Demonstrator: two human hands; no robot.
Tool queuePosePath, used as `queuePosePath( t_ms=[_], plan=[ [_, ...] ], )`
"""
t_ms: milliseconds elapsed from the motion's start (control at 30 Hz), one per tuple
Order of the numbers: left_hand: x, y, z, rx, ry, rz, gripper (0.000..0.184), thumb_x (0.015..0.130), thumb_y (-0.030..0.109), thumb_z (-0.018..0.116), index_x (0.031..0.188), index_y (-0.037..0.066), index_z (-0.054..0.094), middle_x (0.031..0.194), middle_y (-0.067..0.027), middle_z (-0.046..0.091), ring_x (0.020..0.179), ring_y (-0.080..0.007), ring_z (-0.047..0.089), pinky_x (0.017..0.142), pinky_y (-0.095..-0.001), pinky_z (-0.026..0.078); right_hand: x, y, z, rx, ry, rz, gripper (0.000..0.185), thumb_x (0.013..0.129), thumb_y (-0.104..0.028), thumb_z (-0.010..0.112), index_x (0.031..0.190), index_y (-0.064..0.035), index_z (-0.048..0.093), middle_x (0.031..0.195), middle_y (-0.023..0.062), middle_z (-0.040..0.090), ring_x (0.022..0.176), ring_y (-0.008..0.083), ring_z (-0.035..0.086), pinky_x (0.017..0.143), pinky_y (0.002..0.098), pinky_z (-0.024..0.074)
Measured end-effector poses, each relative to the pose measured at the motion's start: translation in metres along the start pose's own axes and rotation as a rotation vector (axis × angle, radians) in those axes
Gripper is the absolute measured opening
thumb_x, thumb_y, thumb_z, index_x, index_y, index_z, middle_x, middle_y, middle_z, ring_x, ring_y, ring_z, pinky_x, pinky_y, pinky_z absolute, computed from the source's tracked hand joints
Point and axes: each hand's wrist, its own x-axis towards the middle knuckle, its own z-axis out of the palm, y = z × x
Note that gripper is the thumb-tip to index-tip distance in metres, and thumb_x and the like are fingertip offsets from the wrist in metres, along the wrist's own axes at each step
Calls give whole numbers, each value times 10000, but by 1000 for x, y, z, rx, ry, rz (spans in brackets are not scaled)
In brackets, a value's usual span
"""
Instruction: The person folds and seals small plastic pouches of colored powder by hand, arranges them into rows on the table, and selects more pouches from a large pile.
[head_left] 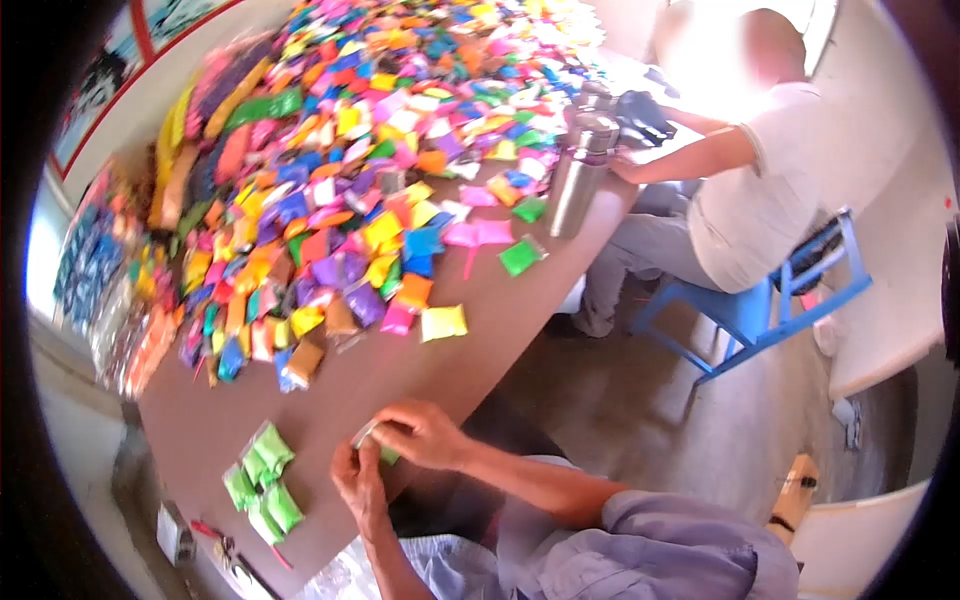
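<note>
Close to the table's near edge, my left hand and my right hand meet with fingers closed. Between them is a small clear packet with light green filling, mostly covered by my fingers. My right fingers pinch near its clear upper edge, while the left hand grips it from the left side. Left of my hands, several light green packets lie in a loose cluster on the brown table.
A large heap of colourful small packets covers the far table. Steel flasks stand at the right edge. Red-handled pliers lie at the near left corner. Another person sits on a blue chair across the floor.
</note>
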Motion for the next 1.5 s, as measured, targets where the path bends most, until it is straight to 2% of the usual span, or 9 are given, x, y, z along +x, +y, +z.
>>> queuePosePath(
  t_ms=[133, 200, 233, 300, 367, 667, 867, 1000, 1500],
  plan=[
    [-2, 13, 2, 35, -55, -152, 171, 957, 127, 690, 1037, -24, 699, 870, 18, 630, 798, -62, 535, 671, -250, 445, -5, 10, 2, -25, 80, 135, 161, 975, -146, 691, 1031, 4, 708, 877, 56, 672, 796, 103, 620, 701, 303, 521],
    [0, 6, -1, 191, -62, -61, 181, 952, 147, 701, 943, -33, 694, 817, 22, 612, 777, -61, 506, 661, -267, 441, -3, 9, 1, -1, 67, 143, 173, 978, -156, 691, 1036, 7, 706, 881, 30, 660, 772, 83, 577, 674, 280, 496],
    [0, 11, -4, 201, -70, -85, 197, 950, 165, 711, 931, -30, 689, 782, 21, 604, 755, -59, 503, 642, -270, 428, -1, 4, 0, 25, 43, 154, 161, 982, -155, 665, 1045, -15, 711, 906, 107, 694, 806, 187, 660, 730, 328, 529],
    [1, -8, -6, 64, -40, -97, 205, 950, 173, 714, 933, -30, 690, 762, 25, 601, 736, -51, 503, 625, -269, 414, 2, -1, 2, -6, 35, 160, 177, 984, -173, 664, 1037, -9, 702, 879, 112, 683, 761, 187, 642, 694, 328, 519],
    [0, -4, -3, 44, -14, -92, 217, 947, 184, 719, 929, -30, 689, 754, 24, 602, 722, -50, 502, 612, -271, 410, 2, -1, -1, -113, -63, 153, 209, 994, -186, 667, 1022, 20, 678, 816, 62, 633, 700, 101, 536, 623, 302, 472],
    [3, 6, -1, 152, -69, -50, 310, 920, 262, 750, 962, -40, 692, 718, -35, 633, 671, -97, 535, 600, -317, 458, 2, 4, 3, -75, 62, 116, 187, 1020, -165, 657, 967, 13, 671, 742, -7, 542, 696, 59, 460, 613, 267, 416],
    [3, 5, -10, 68, -56, -116, 312, 957, 248, 744, 1055, -46, 703, 811, -44, 693, 746, -97, 590, 662, -298, 496, 3, -6, 3, -17, -90, 242, 204, 1034, -179, 648, 1028, 24, 671, 773, -16, 575, 720, 47, 489, 620, 251, 426],
    [1, 7, -5, -72, -135, -36, 323, 978, 213, 737, 1132, -63, 675, 899, -50, 718, 834, -96, 637, 738, -276, 529, 0, 5, 6, -65, 2, 122, 207, 1034, -188, 652, 1052, 17, 672, 784, -23, 590, 725, 40, 504, 627, 244, 438],
    [1, 3, -8, -69, -78, -62, 286, 994, 213, 721, 1105, -49, 694, 854, -27, 696, 768, -79, 583, 682, -270, 495, -1, -2, 3, -95, -5, 79, 195, 1008, -177, 658, 1015, 17, 677, 789, 23, 647, 730, 70, 570, 642, 273, 479]
  ],
)
